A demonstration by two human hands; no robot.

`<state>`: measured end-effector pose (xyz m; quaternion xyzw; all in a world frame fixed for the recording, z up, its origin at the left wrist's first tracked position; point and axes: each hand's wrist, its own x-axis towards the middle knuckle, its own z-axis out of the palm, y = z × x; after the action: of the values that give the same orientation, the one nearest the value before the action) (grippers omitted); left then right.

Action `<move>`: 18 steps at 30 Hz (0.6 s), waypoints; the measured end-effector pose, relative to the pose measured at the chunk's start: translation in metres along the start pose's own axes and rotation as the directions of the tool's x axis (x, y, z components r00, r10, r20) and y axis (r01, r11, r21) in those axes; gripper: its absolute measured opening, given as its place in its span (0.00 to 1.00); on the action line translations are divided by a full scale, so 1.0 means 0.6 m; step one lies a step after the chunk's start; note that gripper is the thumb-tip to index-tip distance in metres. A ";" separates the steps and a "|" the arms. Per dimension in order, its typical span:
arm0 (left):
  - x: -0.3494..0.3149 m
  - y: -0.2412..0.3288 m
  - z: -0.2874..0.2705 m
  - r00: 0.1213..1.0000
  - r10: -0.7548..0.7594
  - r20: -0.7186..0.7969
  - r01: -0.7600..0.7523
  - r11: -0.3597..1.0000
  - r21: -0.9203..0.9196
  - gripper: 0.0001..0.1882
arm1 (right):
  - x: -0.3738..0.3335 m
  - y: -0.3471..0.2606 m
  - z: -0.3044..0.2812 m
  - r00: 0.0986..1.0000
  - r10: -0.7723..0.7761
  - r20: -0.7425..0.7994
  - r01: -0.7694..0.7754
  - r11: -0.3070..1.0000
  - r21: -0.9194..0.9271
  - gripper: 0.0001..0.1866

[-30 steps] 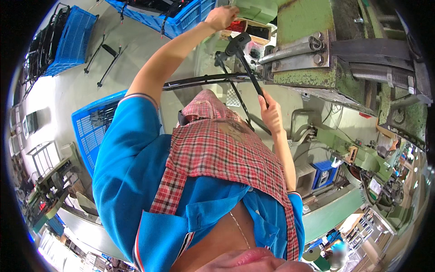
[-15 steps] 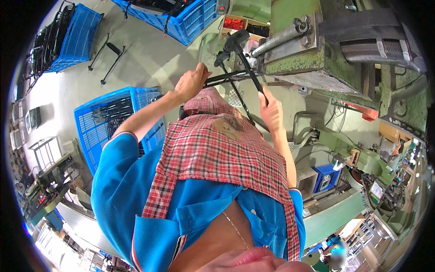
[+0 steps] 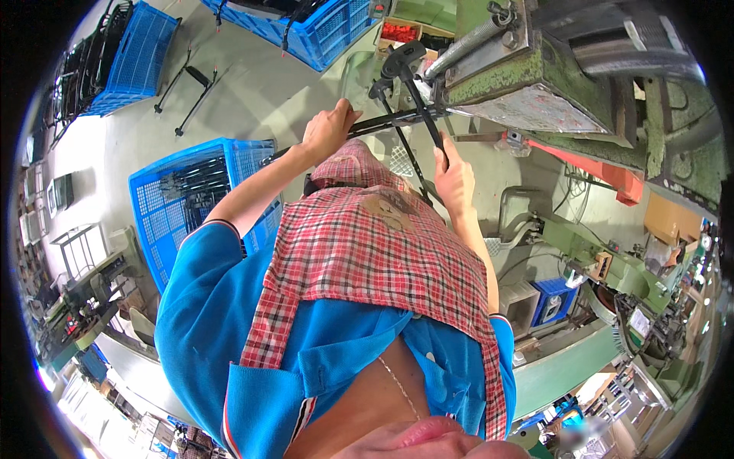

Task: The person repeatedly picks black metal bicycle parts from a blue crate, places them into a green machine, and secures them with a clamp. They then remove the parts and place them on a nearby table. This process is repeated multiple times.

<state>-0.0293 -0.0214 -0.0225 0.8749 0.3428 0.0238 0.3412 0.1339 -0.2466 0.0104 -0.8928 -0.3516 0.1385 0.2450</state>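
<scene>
A black tubular metal frame (image 3: 382, 123) with rods and dark, wider end pieces is between my hands, beside the green machine (image 3: 505, 99). My left hand (image 3: 329, 131) is closed around the left end of its cross tube. My right hand (image 3: 456, 182) is wrapped round the lower part of a rod that slants up to a black end piece. The tube's right end reaches the machine's near edge. Whether it touches or is clamped there I cannot tell.
A blue crate (image 3: 157, 222) of black metal parts stands at my left. More blue crates (image 3: 141, 65) with black frames are at the far left and far centre. Another black frame (image 3: 200, 76) lies on the floor. A box of red parts (image 3: 399, 32) sits beyond the machine.
The view has shifted slightly, and more of a red bar under the machine shows. Both hands keep their grip on the frame, which has hardly moved.
</scene>
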 end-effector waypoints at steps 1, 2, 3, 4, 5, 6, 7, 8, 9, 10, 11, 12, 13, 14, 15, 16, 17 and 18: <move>0.004 0.003 -0.008 1.000 0.015 0.010 -0.016 0.999 0.031 0.15 | 0.000 0.000 0.001 1.000 -0.001 -0.010 0.001 1.000 -0.012 0.19; 0.010 0.006 -0.012 0.988 0.131 -0.084 -0.125 0.989 0.079 0.15 | -0.001 -0.001 0.001 1.000 0.013 -0.008 -0.013 0.999 -0.042 0.19; 0.014 0.012 -0.016 0.954 0.246 -0.172 -0.224 0.965 0.136 0.14 | -0.002 -0.002 0.000 1.000 0.026 -0.005 -0.026 0.997 -0.072 0.19; 0.018 0.021 -0.020 0.899 0.360 -0.249 -0.316 0.927 0.200 0.13 | -0.003 -0.003 -0.001 0.999 0.040 -0.003 -0.040 0.994 -0.102 0.19; 0.025 0.033 -0.023 0.884 0.390 -0.257 -0.350 0.918 0.186 0.11 | -0.002 -0.004 -0.003 1.000 0.026 -0.004 -0.026 0.994 -0.105 0.19; 0.032 0.055 -0.025 0.863 0.442 -0.244 -0.431 0.897 0.100 0.11 | 0.000 -0.002 -0.007 1.000 0.012 -0.004 -0.013 0.994 -0.110 0.19; 0.037 0.077 -0.024 0.840 0.488 -0.236 -0.500 0.866 0.011 0.12 | 0.001 0.000 -0.010 1.000 -0.004 0.001 0.004 0.993 -0.116 0.19; 0.042 0.095 -0.019 0.813 0.533 -0.233 -0.562 0.823 -0.078 0.12 | 0.003 0.004 -0.010 1.000 -0.008 0.006 0.009 0.996 -0.088 0.19; 0.051 0.110 -0.012 0.808 0.548 -0.214 -0.573 0.817 -0.070 0.13 | 0.006 0.009 -0.011 1.000 -0.013 0.010 0.013 0.998 -0.062 0.19; 0.065 0.122 -0.005 0.803 0.563 -0.195 -0.583 0.810 -0.063 0.13 | 0.008 0.010 -0.011 1.000 -0.017 0.015 0.018 0.999 -0.036 0.19; 0.076 0.130 0.000 0.798 0.577 -0.175 -0.593 0.803 -0.055 0.14 | 0.008 0.008 -0.013 0.999 0.015 0.044 -0.013 0.999 -0.033 0.19; 0.085 0.136 0.004 0.791 0.592 -0.154 -0.604 0.796 -0.044 0.14 | 0.007 0.008 -0.013 0.999 0.007 0.037 -0.006 1.000 -0.016 0.19; 0.092 0.141 0.007 0.785 0.606 -0.132 -0.614 0.788 -0.034 0.14 | 0.006 0.007 -0.013 1.000 -0.002 0.030 0.002 1.000 0.001 0.19; 0.096 0.145 0.009 0.778 0.619 -0.112 -0.625 0.781 -0.023 0.14 | 0.006 0.007 -0.013 1.000 -0.011 0.023 0.010 1.000 0.018 0.19; 0.096 0.147 0.009 0.790 0.605 -0.097 -0.610 0.792 -0.021 0.14 | 0.006 0.007 -0.013 0.999 0.009 0.038 -0.010 1.000 0.016 0.19; 0.097 0.147 0.010 0.789 0.607 -0.098 -0.612 0.790 -0.029 0.14 | 0.006 0.006 -0.013 0.998 0.029 0.053 -0.029 0.999 0.015 0.19; 0.099 0.146 0.012 0.788 0.608 -0.100 -0.614 0.789 -0.037 0.15 | 0.006 0.006 -0.013 0.997 0.047 0.067 -0.048 0.999 0.013 0.19; 0.100 0.148 0.010 0.786 0.610 -0.101 -0.616 0.786 -0.046 0.15 | 0.007 0.008 -0.012 0.997 0.043 0.065 -0.044 0.999 0.018 0.19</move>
<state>0.0698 -0.0352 0.0158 0.9234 0.0524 0.1818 0.3338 0.1427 -0.2490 0.0132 -0.8930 -0.3383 0.1760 0.2391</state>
